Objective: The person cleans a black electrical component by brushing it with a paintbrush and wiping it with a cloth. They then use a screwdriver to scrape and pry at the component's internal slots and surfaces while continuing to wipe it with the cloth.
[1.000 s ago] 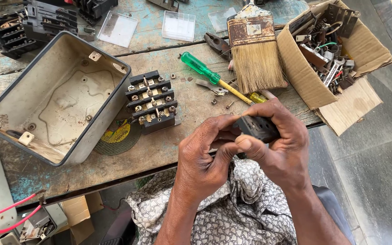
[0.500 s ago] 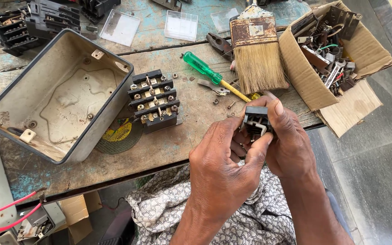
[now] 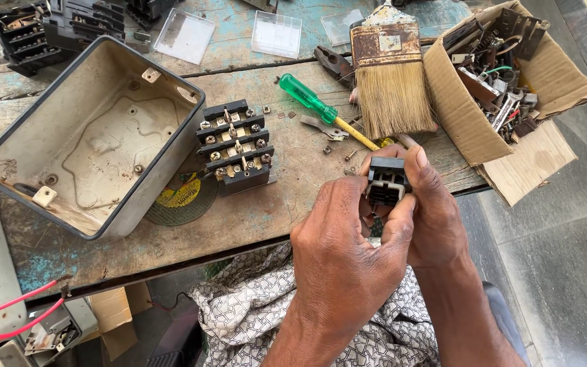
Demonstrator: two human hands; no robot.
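Note:
Both hands hold a small black plastic electrical block (image 3: 386, 181) over the front edge of the wooden workbench (image 3: 253, 211). My left hand (image 3: 348, 251) grips it from below and the left, thumb pressed on its lower face. My right hand (image 3: 433, 211) clasps it from the right, thumb over its top. A black terminal block (image 3: 236, 146) with screws lies on the bench to the left. A green-handled screwdriver (image 3: 317, 109) lies just beyond the hands.
An open grey metal enclosure (image 3: 90, 136) sits at the left on a grinding disc (image 3: 188, 197). A wide paintbrush (image 3: 392, 75), pliers (image 3: 334, 64) and a cardboard box of scrap parts (image 3: 504, 75) lie at the back right. Patterned cloth (image 3: 259, 312) covers my lap.
Both hands have lifted the small black block up from my lap and turned it so its face shows. Nothing on the bench has moved.

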